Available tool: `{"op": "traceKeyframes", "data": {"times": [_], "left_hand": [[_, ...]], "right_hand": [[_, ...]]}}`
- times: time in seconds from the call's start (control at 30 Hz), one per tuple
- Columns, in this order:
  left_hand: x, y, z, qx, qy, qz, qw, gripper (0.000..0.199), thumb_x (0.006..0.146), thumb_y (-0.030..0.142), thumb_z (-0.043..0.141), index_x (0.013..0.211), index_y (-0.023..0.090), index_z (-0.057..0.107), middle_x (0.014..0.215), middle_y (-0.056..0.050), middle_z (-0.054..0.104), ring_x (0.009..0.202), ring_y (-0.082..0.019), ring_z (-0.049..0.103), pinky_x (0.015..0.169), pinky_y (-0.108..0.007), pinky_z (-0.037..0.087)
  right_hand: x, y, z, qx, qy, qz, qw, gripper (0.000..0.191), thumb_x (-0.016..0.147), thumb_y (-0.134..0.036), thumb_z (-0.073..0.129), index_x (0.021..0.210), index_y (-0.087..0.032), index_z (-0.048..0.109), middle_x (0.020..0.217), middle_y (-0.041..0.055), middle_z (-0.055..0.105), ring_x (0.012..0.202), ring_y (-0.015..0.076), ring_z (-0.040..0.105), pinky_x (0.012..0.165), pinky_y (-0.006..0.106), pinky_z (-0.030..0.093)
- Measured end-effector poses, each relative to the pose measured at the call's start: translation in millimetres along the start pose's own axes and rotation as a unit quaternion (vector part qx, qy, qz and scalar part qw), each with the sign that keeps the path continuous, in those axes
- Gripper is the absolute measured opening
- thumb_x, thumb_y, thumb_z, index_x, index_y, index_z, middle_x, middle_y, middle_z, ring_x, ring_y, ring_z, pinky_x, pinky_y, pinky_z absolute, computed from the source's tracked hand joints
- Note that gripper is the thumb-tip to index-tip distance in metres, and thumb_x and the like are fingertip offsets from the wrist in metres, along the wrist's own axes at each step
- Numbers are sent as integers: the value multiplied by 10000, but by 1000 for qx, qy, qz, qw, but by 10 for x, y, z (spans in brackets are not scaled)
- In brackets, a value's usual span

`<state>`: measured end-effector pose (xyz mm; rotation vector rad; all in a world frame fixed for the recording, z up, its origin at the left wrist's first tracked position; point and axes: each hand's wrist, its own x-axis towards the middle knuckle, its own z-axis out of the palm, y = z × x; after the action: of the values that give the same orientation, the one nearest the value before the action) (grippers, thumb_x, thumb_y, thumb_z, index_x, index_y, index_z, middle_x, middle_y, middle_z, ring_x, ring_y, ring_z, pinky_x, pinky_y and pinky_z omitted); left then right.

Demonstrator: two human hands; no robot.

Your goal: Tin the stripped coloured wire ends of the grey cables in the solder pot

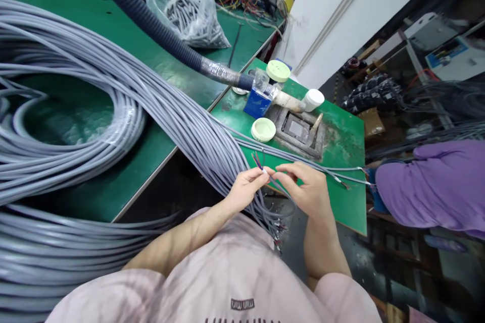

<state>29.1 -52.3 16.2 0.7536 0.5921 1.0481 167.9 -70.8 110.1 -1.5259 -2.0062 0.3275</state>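
Note:
My left hand point(248, 185) pinches the end of a grey cable point(279, 186), close to where its coloured inner wires point(256, 160) fan out past the fingertips. Just to the right, my right hand point(303, 184) has thumb and forefinger closed near the same cable; whether it grips the cable or something small is hidden. A thick bundle of grey cables point(182, 121) runs from the left and hangs down beside my left hand, its stripped ends point(279, 229) below. Behind my hands, a few separate cables point(303, 154) lie across the green bench, ends pointing right.
A solder pot point(297, 128) sits in the bench top, near a pale green lid point(263, 129), a white jar point(313, 99) and a dark ribbed hose point(151, 20). Behind lies a clear bag of grey pieces point(185, 15). A person in purple point(435, 186) is at the right.

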Motion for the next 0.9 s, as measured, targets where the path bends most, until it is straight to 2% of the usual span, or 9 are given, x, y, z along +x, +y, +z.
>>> {"op": "traceKeyframes", "data": {"times": [0.13, 0.33, 0.53, 0.7, 0.9], "left_hand": [[-17, 4, -6, 37, -30, 2, 999, 385, 687, 529, 747, 766, 152, 744, 737, -39, 704, 732, -181, 634, 766, -321, 500], [-28, 24, -30, 44, -72, 30, 996, 370, 746, 508, 705, 861, 159, 754, 846, -52, 726, 887, -236, 663, 859, -356, 495], [-10, -42, -82, 3, -55, -11, 998, 352, 729, 494, 728, 824, 156, 749, 782, -46, 720, 826, -214, 668, 860, -351, 494], [-4, -49, -117, -87, -37, -53, 994, 325, 697, 460, 770, 813, 159, 733, 782, -49, 712, 800, -186, 658, 849, -341, 493], [2, 79, -179, -209, -54, -139, 966, 346, 641, 416, 824, 854, 171, 703, 732, -29, 689, 698, -135, 640, 760, -296, 507]], "right_hand": [[102, -104, 141, -24, -12, -31, 999, 159, 861, -329, 618, 904, -205, 708, 694, 25, 682, 610, 148, 591, 600, 274, 439], [184, -158, 314, 3, 17, -17, 1000, 137, 853, -271, 601, 756, -222, 683, 655, 7, 664, 591, 136, 592, 591, 263, 436], [73, -122, 286, 34, 64, -19, 997, 167, 870, -270, 578, 741, -234, 678, 621, -2, 637, 557, 127, 562, 572, 269, 439], [31, 23, 163, 40, 31, -73, 996, 139, 885, -242, 571, 908, -243, 708, 689, 7, 670, 616, 139, 592, 610, 282, 470], [-24, 217, 105, 39, 26, -160, 986, 299, 878, -140, 548, 1104, -286, 677, 892, 46, 703, 811, 178, 632, 726, 346, 518]]}}
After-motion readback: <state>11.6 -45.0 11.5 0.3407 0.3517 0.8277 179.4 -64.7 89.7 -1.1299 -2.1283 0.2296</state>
